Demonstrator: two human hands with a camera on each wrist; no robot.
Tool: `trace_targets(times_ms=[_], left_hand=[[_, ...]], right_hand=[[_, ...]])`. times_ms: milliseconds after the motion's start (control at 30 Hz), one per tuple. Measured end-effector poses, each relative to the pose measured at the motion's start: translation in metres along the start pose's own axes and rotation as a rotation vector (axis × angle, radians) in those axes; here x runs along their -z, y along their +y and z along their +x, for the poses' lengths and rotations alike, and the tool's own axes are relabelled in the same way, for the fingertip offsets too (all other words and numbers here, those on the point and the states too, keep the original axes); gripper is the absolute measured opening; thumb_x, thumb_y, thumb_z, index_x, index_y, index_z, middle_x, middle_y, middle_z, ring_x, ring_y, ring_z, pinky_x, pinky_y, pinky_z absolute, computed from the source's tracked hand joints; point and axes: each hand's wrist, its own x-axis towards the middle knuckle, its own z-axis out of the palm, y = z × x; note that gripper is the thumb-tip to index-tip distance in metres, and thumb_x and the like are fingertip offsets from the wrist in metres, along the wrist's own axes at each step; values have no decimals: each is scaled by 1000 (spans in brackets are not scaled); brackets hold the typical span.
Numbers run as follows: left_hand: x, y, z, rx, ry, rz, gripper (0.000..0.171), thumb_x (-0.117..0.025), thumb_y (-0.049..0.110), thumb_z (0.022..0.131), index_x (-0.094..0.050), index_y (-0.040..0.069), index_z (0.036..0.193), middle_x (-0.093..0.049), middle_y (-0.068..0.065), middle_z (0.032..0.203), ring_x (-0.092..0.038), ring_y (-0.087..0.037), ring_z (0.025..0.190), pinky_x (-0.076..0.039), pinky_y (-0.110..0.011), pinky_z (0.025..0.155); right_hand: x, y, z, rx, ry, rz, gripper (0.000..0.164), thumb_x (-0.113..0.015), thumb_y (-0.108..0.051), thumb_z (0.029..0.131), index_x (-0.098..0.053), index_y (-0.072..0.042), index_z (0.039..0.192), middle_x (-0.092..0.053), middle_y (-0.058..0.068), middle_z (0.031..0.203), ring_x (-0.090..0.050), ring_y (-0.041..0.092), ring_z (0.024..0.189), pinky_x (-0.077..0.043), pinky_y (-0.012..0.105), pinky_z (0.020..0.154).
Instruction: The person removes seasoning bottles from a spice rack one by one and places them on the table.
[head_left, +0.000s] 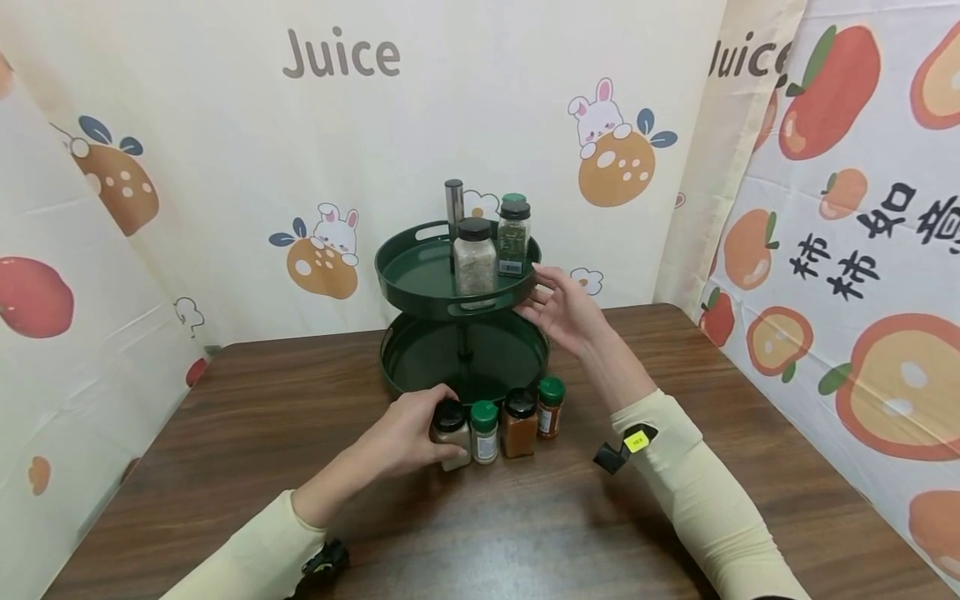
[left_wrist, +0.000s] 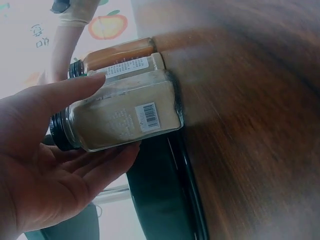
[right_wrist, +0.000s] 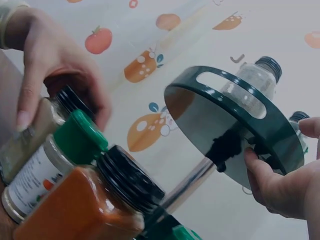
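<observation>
- On the wood table, you've got a two-tier green stand: upper tray on a metal pole, lower tray beneath.
- Upper tray carries a pale-filled jar, a green-herb jar, and a green cap peeking out behind that.
- Row in front of the lower tray, left to right: tan-powder jar, green-capped shaker, orange-powder jar, red-orange jar. They block part of the lower tray's front rim from the head view.
- Your left hand grips the tan-powder jar, thumb one side, fingers the other. Shaker sits right beside it.
- Your right hand pinches the upper tray's right rim, near the herb jar.
- Hard to read: your left fingers partly go behind the jar; can't tell if its base touches the table. Herb jar covers whatever hangs below that green cap. Left wrist view cuts off most of the stand.
- Tan-powder jar: clear squarish glass, black ridged screw cap, barcode sticker near the base, roughly upright. Fill reaches most of the way up; embossed-looking print too faint to read.
</observation>
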Motion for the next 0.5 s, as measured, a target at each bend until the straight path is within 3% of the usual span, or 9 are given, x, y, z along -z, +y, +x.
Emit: trace_targets(times_ms=[233, 500], left_hand=[[0, -1, -1, 0, -4, 24, 50, -87, 34, 71, -63, 14, 110, -67, 6, 96, -59, -9, 83, -54, -33, 71], [0, -3, 0, -4, -5, 7, 50, -88, 34, 70, -64, 15, 109, -66, 7, 95, -59, -7, 81, -54, -31, 70]], right_hand=[[6, -4, 2, 0, 74, -15, 41, -61, -16, 98, -40, -9, 133, -54, 13, 113, -60, 22, 100, -58, 34, 83], [3, -4, 0, -26, 74, -76, 50, -62, -15, 98, -33, -12, 138, -52, 13, 115, -60, 22, 101, -59, 34, 83]])
